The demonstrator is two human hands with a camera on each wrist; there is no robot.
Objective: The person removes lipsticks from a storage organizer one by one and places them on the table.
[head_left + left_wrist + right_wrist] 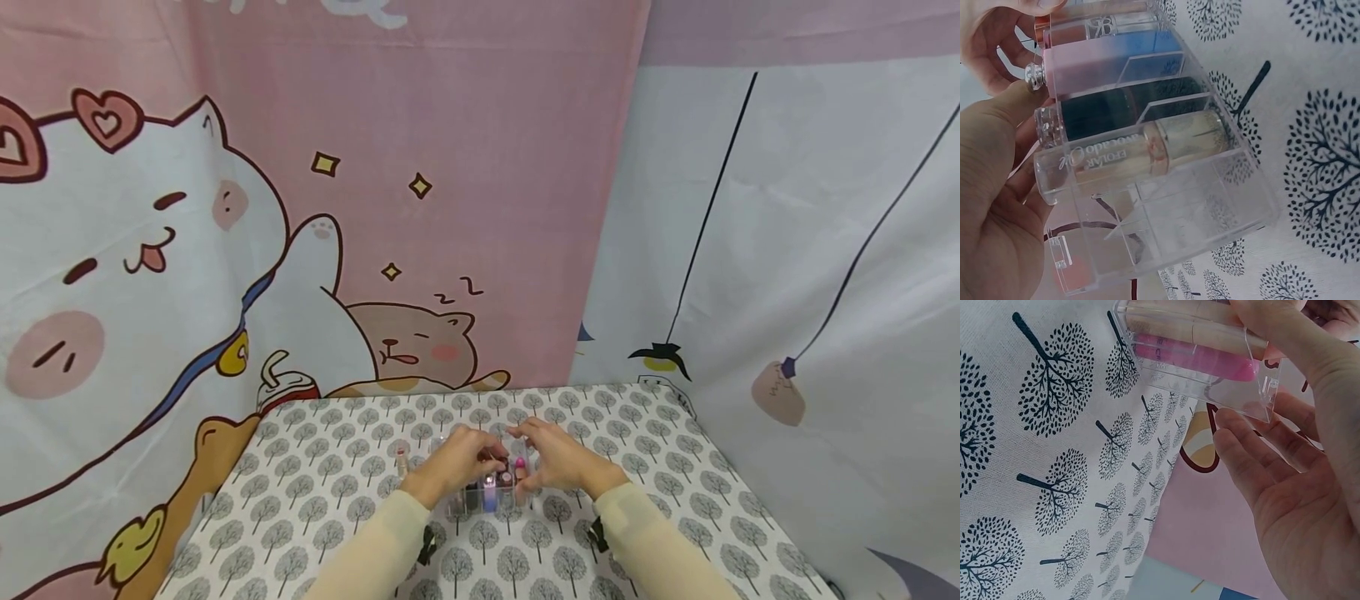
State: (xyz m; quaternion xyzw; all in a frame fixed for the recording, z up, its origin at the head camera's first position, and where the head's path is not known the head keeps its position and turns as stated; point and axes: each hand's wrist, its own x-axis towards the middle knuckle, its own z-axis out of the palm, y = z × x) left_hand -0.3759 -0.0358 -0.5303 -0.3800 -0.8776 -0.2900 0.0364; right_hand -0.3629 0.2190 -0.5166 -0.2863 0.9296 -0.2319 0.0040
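A clear plastic lipstick organizer stands on the patterned cloth, holding several lip tubes. My left hand reaches over it from the left, fingers curled at the tube caps and pinching a lip tube whose body they mostly hide. The left thumb lies by the clear cap of a pink-and-blue tube. Beside that stand a dark green tube and a pale yellow tube. My right hand is at the right end, thumb against the organizer and the other fingers loosely spread behind it. A bright pink tube is near that thumb.
Another small lip tube stands on the cloth left of the organizer. The tree-print tablecloth covers the table, whose far edge meets a cartoon-print curtain. Dark wrist straps show under the sleeves.
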